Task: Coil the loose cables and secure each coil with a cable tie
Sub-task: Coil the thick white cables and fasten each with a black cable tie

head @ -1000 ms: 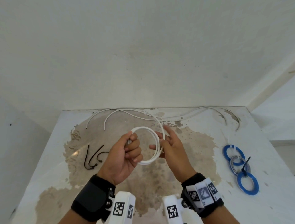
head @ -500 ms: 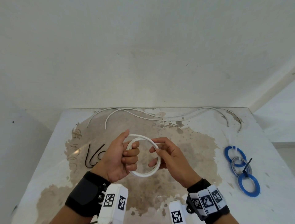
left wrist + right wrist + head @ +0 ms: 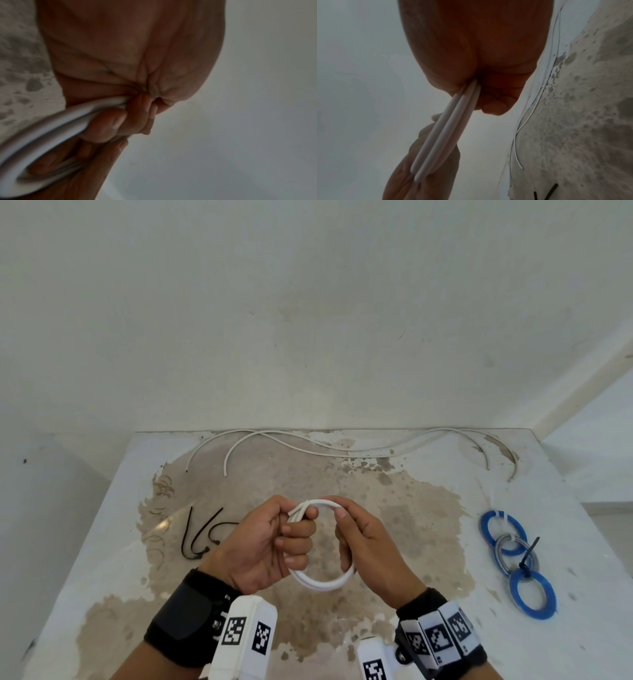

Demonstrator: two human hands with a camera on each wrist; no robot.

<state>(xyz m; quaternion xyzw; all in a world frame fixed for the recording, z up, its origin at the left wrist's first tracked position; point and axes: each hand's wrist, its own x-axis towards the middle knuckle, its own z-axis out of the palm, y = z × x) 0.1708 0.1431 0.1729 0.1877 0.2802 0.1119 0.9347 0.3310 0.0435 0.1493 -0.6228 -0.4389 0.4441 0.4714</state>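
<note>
A white cable coil (image 3: 323,583) of about three turns hangs above the stained table (image 3: 411,508) between both hands. My left hand (image 3: 274,546) grips the coil's left side with its fingers curled round the strands (image 3: 56,121); the cable's ends stick out near the index finger. My right hand (image 3: 363,542) holds the right side, thumb on the top arc, strands (image 3: 443,129) running through its fingers. Two loose white cables (image 3: 308,443) lie along the table's far edge. Black cable ties (image 3: 202,537) lie left of my left hand.
At the right of the table lie two blue coils (image 3: 532,590) and a grey coil (image 3: 513,553), tied, with a black tie end sticking up. A white wall stands behind the table. The table edge drops off on the left and right.
The trailing cable end has been drawn off the far table into the coil. Both hands came closer to me and my left fingers closed tighter round the strands.
</note>
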